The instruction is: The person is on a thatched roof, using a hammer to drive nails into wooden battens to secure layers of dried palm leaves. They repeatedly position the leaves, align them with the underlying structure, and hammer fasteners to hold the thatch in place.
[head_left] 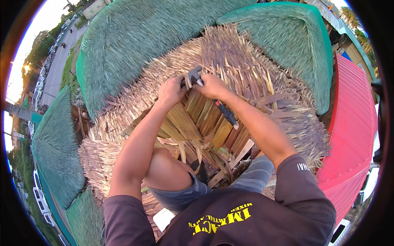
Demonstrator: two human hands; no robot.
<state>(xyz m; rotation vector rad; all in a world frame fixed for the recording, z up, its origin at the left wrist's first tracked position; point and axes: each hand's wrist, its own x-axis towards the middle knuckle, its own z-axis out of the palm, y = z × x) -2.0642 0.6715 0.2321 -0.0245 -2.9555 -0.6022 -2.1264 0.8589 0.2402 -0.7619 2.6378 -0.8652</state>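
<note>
A hammer (pixel 194 75) with a grey head and a black and red grip (pixel 225 113) is in my right hand (pixel 214 86), whose fingers wrap its shaft close to the head. The grip end points down toward my right knee. Close against the hammer's head, my left hand (pixel 171 89) is closed, its fingertips bent at the thatch edge. What it pinches, if anything, is hidden. Both hands are over the upper rim of an opening in the thatched roof (pixel 123 107). Brown, flat wooden or leaf strips (pixel 182 120) line the opening below them.
I sit astride the roof, with loose strips and a wooden stick (pixel 242 152) between my legs. Green-edged thatched roofs (pixel 152 37) stand beyond and to the left. A red metal roof (pixel 349 123) slopes at right. Far below left runs a road (pixel 61 61) with vehicles.
</note>
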